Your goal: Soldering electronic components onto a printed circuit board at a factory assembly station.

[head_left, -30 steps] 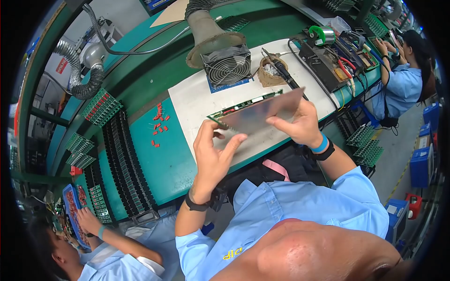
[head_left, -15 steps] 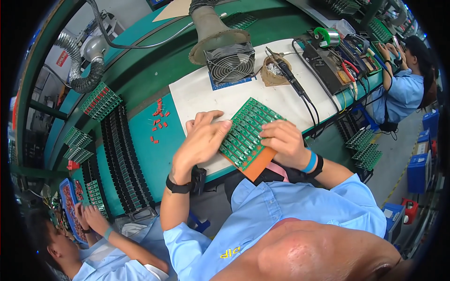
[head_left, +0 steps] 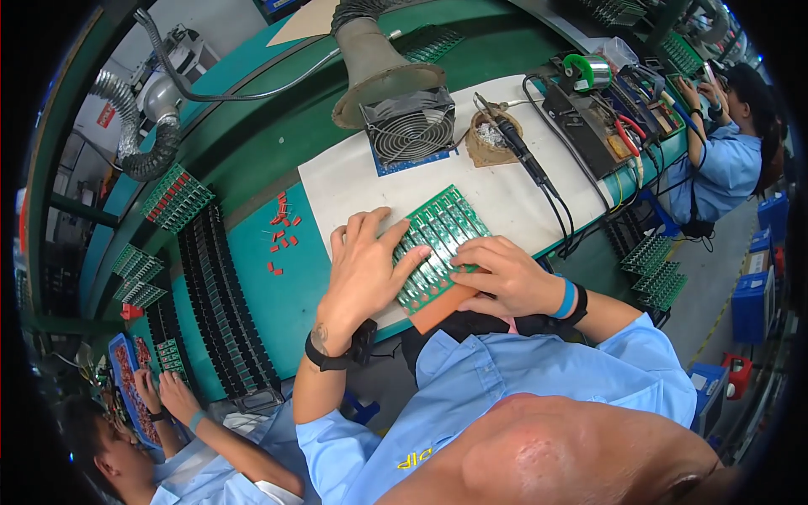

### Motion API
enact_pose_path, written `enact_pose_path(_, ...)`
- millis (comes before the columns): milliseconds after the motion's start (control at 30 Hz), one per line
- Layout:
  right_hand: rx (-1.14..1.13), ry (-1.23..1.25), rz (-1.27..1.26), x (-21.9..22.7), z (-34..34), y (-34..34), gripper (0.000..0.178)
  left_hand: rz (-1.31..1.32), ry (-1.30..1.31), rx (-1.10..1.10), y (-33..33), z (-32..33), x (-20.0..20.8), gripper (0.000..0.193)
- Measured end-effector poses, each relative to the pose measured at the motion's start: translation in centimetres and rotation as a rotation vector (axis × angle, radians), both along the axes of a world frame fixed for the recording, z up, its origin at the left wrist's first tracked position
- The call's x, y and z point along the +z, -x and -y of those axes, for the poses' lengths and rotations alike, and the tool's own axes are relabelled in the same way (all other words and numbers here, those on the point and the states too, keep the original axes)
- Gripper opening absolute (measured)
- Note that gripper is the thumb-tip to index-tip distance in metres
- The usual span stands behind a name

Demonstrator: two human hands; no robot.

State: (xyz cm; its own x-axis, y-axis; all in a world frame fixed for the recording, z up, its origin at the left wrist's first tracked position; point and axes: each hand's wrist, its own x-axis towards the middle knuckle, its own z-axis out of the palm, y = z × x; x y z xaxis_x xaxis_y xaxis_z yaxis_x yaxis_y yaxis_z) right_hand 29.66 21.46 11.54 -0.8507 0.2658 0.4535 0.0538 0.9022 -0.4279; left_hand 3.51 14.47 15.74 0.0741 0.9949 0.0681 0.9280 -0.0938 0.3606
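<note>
A green circuit board panel (head_left: 438,240), with rows of narrow boards side by side, lies tilted in front of me above the white sheet's near part. Under its near edge an orange-brown flat board (head_left: 441,310) sticks out. My left hand (head_left: 360,268) grips the panel's left edge, its thumb over the top face and the fingers along the side. On the right edge, my right hand (head_left: 509,278) has its fingers bent over the panel; its thumb is hidden. Whether the panel touches the sheet is hard to tell.
A black fan (head_left: 412,130) stands below a fume hood (head_left: 383,71). Right of it lie a soldering iron (head_left: 518,139), a tip-cleaning pot (head_left: 494,139) and a solder spool (head_left: 589,71). Small red components (head_left: 284,220) and black carrier strips (head_left: 223,290) are left. Co-workers sit at both sides.
The panel and orange-brown board have shifted slightly left and lower to a flatter pose. My left thumb now reaches further over the panel, and my right hand has moved down along its edge.
</note>
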Motion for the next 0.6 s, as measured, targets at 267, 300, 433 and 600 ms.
enact_pose_path(267,-0.156,0.125,-0.062,-0.2,1.0,2.2,0.048,-0.022,0.089,0.020,-1.1,-1.9,0.1,0.074)
enact_pose_path(300,-0.157,0.110,-0.123,-0.3,0.6,2.2,0.048,-0.023,0.099,0.013,-1.2,-2.3,0.1,0.074)
enact_pose_path(433,-0.306,0.404,-0.438,-1.5,-2.7,0.7,0.047,0.003,0.068,0.027,-1.2,-4.5,-1.2,0.076)
enact_pose_path(600,-0.285,1.886,-1.187,-3.7,-7.5,-0.6,0.053,0.011,0.045,0.029,-2.0,-6.0,-2.8,0.076)
